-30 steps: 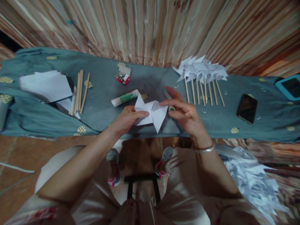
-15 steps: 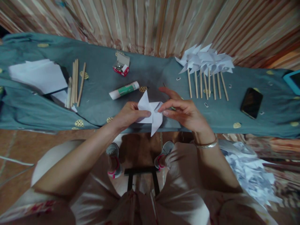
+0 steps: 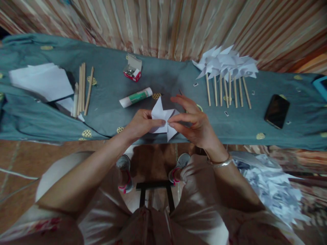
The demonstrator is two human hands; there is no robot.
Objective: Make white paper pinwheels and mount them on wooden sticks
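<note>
A white paper pinwheel (image 3: 158, 109) with folded blades is held over the table's near edge. My left hand (image 3: 141, 124) grips its left side, the thumb pressed on the paper near the centre. From the right, my right hand (image 3: 192, 122) pinches at the pinwheel's middle with thumb and index finger, its other fingers raised. Whether a small piece sits in that pinch is hidden. Just beyond the paper lies a glue stick (image 3: 136, 97) with a green label. Behind that stands an open red box (image 3: 132, 73) of small metal pins or tacks.
Wooden sticks (image 3: 81, 89) and a stack of white paper (image 3: 41, 82) lie on the left. Finished pinwheels on sticks (image 3: 227, 64) rest at the back right, near a black phone (image 3: 277, 111). White cut paper (image 3: 274, 189) is heaped below the table at right.
My right hand has moved left, its thumb and index finger closing on the pinwheel's centre. The lower blade's tip sits a little higher and further right. My left hand keeps its hold.
</note>
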